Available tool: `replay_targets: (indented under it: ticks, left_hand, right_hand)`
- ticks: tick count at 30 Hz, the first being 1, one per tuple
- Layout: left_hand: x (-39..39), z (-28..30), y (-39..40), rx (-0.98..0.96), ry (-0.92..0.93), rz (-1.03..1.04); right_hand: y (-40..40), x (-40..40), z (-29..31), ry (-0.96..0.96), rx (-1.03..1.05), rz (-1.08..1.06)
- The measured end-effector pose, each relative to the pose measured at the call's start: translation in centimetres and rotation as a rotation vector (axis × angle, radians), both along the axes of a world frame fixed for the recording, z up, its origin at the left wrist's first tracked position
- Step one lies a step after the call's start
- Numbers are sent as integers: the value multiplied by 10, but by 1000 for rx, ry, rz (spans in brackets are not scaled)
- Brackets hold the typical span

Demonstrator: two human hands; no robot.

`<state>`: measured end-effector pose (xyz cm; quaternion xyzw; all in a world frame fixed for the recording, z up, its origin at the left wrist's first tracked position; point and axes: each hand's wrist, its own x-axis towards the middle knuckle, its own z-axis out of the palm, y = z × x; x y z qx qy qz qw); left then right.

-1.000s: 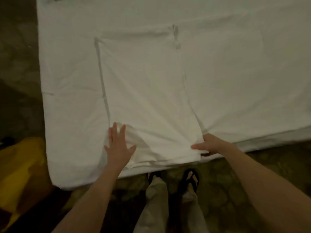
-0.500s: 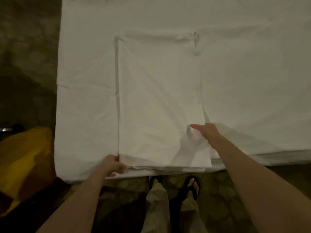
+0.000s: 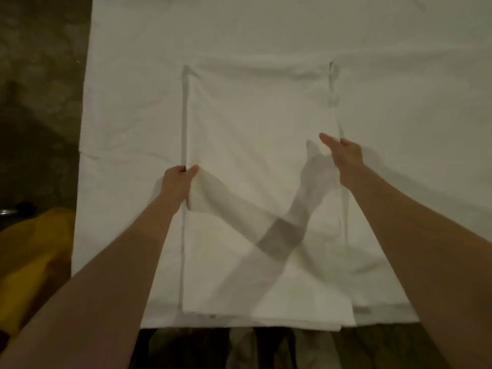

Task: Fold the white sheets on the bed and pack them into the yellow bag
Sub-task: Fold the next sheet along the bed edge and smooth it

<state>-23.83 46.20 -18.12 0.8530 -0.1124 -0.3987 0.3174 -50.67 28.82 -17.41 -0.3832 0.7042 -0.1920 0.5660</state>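
Observation:
A folded white sheet (image 3: 255,123) lies as a tall rectangle on the white bed (image 3: 399,75), its near end at the bed's front edge. My left hand (image 3: 177,183) grips the sheet's left edge about halfway up, thumb on top and fingers curled under. My right hand (image 3: 346,158) holds the right edge at about the same height, the cloth lifted a little there. The yellow bag (image 3: 32,251) sits on the floor to the left of the bed, partly cut off by the frame.
Dark stone floor (image 3: 40,75) runs along the bed's left side and in front of it. A dark object with a metal rim (image 3: 16,210) sits just beyond the yellow bag. My legs are at the bottom edge of the view.
Both hands have slid from the sheet's near corners up along its side edges to about the middle. The view has moved closer over the bed.

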Motion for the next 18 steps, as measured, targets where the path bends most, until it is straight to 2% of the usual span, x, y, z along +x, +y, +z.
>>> replay_targets:
  ticks: [7,12,15,18]
  left_hand:
    - [40,-6,-113,-11,-77,54]
    - [67,-3,-161,-119,-90,125]
    - [72,-12,-160,-136,-94,143]
    - [68,-22,-141,-95,3,165]
  right_hand:
    - [-122,54,-7,-123,-29,-3]
    - [-177,83,-7,-47,-262,82]
    - [-188,81,-27,19,-278,110]
    - [-186,70,-46,120,-247,149]
